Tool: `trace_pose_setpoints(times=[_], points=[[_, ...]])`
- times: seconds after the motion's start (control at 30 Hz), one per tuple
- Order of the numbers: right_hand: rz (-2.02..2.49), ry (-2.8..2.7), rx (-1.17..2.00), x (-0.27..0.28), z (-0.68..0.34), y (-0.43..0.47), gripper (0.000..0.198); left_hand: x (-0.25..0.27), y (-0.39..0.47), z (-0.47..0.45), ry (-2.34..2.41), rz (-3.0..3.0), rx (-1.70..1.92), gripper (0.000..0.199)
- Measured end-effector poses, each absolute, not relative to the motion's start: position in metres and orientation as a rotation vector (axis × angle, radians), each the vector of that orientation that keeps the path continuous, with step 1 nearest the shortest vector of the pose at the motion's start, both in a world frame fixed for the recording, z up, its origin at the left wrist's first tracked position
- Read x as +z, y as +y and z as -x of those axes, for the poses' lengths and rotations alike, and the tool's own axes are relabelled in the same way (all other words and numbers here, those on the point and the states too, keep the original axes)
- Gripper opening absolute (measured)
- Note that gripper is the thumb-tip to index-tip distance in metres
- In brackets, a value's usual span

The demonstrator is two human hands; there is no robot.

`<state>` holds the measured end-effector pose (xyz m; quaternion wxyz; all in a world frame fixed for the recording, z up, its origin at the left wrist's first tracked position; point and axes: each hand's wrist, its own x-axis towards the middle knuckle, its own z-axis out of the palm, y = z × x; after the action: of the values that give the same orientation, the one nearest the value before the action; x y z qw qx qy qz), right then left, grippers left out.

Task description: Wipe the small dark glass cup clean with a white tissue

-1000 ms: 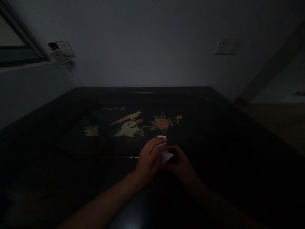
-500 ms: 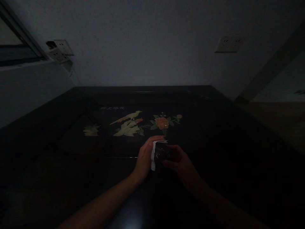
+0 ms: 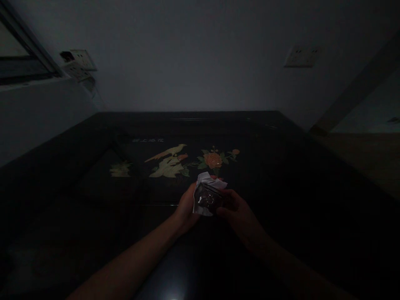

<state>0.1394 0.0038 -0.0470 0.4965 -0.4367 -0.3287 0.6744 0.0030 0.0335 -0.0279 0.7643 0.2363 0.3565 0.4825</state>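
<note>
My left hand (image 3: 187, 206) is closed behind a crumpled white sheet, tissue or thin paper (image 3: 203, 176), which spreads across its palm. Against that sheet lies a small dark glossy object (image 3: 208, 199) with bright glints; the dim light hides its exact kind. Fingers and thumb of my right hand (image 3: 235, 209) pinch this object at its right edge. Both hands are just above the near part of a dark, shiny table (image 3: 150, 233). Most of the left fingers are hidden behind the sheet.
The tabletop bears an inlaid picture of a yellowish bird (image 3: 170, 153) and an orange flower (image 3: 213, 160). Behind it rises a pale wall (image 3: 187, 58) with a socket on the right (image 3: 301, 56) and sockets on the left (image 3: 81, 60). The room is very dark.
The white sheet has turned from nearly edge-on to facing me and is spread wider. The dark object has tilted, showing its glinting face. My left hand has rolled palm-up beneath them.
</note>
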Motion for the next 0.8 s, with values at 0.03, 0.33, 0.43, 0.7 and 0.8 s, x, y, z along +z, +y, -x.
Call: trace_pose_setpoints(times=[0.03, 0.33, 0.43, 0.7, 0.8], points=[[1.062, -0.790, 1.636, -0.047, -0.139, 0.004, 0.052, -0.028, 0.033, -0.003, 0.777, -0.509, 1.040, 0.030], [1.129, -0.817, 1.618, -0.040, -0.138, 0.003, 0.055, -0.039, 0.031, -0.002, 0.874, -0.757, 1.223, 0.034], [1.152, -0.853, 1.602, -0.039, -0.139, 0.003, 0.054, -0.044, 0.029, 0.002, 0.891, -0.976, 1.285, 0.037], [1.162, -0.878, 1.541, -0.044, -0.138, 0.003, 0.056, -0.034, 0.016, 0.007, 0.982, -1.601, 1.401, 0.043], [1.180, -0.890, 1.518, -0.046, -0.137, 0.003, 0.057, -0.035, 0.015, 0.008, 0.993, -1.791, 1.390, 0.040]])
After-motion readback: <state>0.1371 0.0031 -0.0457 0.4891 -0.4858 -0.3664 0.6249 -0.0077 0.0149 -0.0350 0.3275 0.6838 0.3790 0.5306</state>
